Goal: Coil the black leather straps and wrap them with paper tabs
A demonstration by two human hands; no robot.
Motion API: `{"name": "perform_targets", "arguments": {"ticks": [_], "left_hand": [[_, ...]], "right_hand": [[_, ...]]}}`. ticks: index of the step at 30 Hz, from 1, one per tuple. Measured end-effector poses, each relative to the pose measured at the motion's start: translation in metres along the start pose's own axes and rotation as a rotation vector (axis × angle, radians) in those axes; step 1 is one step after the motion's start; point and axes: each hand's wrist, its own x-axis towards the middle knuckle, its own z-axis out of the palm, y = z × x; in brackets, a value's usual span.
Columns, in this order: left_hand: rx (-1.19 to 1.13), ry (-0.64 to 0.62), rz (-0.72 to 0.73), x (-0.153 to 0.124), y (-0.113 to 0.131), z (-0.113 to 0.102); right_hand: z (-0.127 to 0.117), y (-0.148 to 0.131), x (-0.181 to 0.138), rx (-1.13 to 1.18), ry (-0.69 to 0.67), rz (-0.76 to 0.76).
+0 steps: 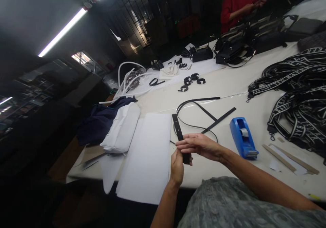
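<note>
A short black strap (177, 126) with small light holes or rivets along its upper part is held upright in front of me. My left hand (177, 167) grips its lower end, with fingertips showing past the far edge. Across the strap's middle lie the fingers of my right hand (200, 146), closed against it; the thumb is hard to make out. Just beyond, a longer black strap (216, 122) and a thin black cord (189, 123) lie on the table. White paper sheets (145, 156) are stacked left of my left hand.
A blue tape dispenser (241, 138) stands to the right, near cardboard strips (280, 158). Lettered webbing straps (295, 112) are heaped at the far right. Several black coils (188, 80) and black bags (230, 53) lie farther back. Across the table is a person in red (239, 4).
</note>
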Motion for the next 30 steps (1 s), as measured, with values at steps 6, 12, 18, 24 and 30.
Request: {"name": "perform_targets", "arguments": {"ticks": [6, 12, 18, 24, 30], "left_hand": [[-0.061, -0.117, -0.108, -0.016, 0.004, 0.008], [-0.362, -0.087, -0.198, -0.014, 0.023, 0.009], [-0.507, -0.058, -0.200, -0.001, 0.037, 0.011], [-0.517, -0.074, -0.204, 0.014, 0.049, 0.006], [-0.449, -0.061, -0.134, 0.029, 0.054, 0.008]], "right_hand": [[-0.035, 0.008, 0.022, -0.338, 0.243, -0.038], [-0.042, 0.014, 0.022, -0.246, 0.285, 0.049], [-0.032, 0.009, 0.014, -0.296, 0.334, -0.246], [-0.041, 0.004, 0.011, -0.560, 0.273, -0.336], [-0.033, 0.009, 0.001, -0.549, 0.145, -0.426]]}}
